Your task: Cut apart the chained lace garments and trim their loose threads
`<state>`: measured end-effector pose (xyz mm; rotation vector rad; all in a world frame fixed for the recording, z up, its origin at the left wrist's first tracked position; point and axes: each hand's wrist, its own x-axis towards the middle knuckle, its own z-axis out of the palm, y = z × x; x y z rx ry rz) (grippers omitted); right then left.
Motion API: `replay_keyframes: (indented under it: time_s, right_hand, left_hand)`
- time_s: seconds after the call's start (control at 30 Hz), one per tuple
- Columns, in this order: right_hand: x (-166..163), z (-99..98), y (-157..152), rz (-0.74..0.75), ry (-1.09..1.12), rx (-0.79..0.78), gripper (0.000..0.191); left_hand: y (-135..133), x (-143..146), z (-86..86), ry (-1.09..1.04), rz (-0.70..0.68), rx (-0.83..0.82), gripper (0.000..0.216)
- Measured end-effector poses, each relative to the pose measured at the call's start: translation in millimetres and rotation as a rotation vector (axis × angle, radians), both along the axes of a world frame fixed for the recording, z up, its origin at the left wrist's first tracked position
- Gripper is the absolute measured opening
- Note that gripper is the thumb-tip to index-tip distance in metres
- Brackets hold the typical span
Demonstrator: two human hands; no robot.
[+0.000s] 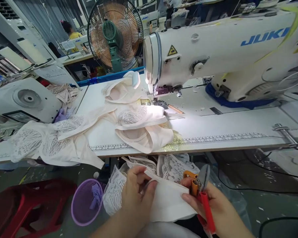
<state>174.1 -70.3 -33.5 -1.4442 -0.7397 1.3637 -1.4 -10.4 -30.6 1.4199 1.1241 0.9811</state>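
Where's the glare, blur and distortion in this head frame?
Head view: needle lamp blows out the cream fabric under the white sewing machine; the machine's right end smears with yellow streaks; the white table edge bows from the wide lens; red-handled snips in the right hand are motion-blurred; left hand on the cream lace garment is sharper.

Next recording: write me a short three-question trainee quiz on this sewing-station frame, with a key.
1. True or false: the right hand holds red-handled snips.
2. What does the left hand pinch? A) cream lace-trimmed fabric B) a thread spool C) a ruler
3. Fill in: the purple basket stands on the floor to the ____ of both hands.

Key: 1 true; 2 A; 3 left.
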Motion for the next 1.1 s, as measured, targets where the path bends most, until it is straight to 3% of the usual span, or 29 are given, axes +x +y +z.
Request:
replay_keyframes:
  time_s: [0.17, 0.33, 0.5, 0.57, 0.63, 0.73, 0.8, 0.87, 0.93, 1.0, 1.1]
  right_hand:
    - [-2.0, 6.7, 7.7, 0.019, 0.031, 0.044, 0.035]
    - [-0.7, 5.5, 11.2, 0.109, 0.031, 0.205, 0.026]
    - [-3.7, 1.2, 12.5, 0.114, 0.018, 0.305, 0.02]
    - [-4.3, 0.7, 13.8, 0.114, -0.024, 0.304, 0.018]
    - [-4.1, 1.3, 14.9, 0.119, -0.064, 0.28, 0.018]
    - [-3.2, 3.2, 14.8, 0.145, -0.13, 0.275, 0.019]
    - [-2.8, 4.5, 14.0, 0.168, -0.178, 0.283, 0.02]
    - [-3.1, 6.0, 13.2, 0.189, -0.21, 0.291, 0.021]
    - [-3.9, 7.7, 12.8, 0.2, -0.224, 0.294, 0.021]
    - [-4.9, 9.7, 12.6, 0.209, -0.226, 0.275, 0.021]
    - [-6.3, 11.7, 11.5, 0.22, -0.215, 0.238, 0.02]
  left_hand:
    - [3.6, 3.7, 13.2, -0.107, 0.027, -0.107, 0.05]
    - [7.5, -0.8, 24.3, -0.131, 0.065, -0.222, 0.018]
    - [17.2, -6.3, 20.7, -0.14, 0.006, -0.292, 0.018]
    - [20.5, -8.8, 21.6, -0.058, -0.003, -0.25, 0.016]
    - [23.2, -12.2, 27.3, 0.095, 0.004, -0.039, 0.017]
    - [25.6, -13.4, 45.4, 0.343, -0.053, 0.582, 0.039]
    - [26.5, -7.5, 59.7, 0.464, -0.282, 0.928, 0.04]
    - [28.1, 2.7, 69.9, 0.578, -0.556, 1.031, 0.027]
    - [30.9, 12.8, 73.2, 0.711, -0.722, 0.932, 0.014]
    - [34.5, 18.8, 70.9, 0.758, -0.82, 0.728, 0.017]
    - [39.3, 19.8, 64.6, 0.661, -0.812, 0.363, 0.019]
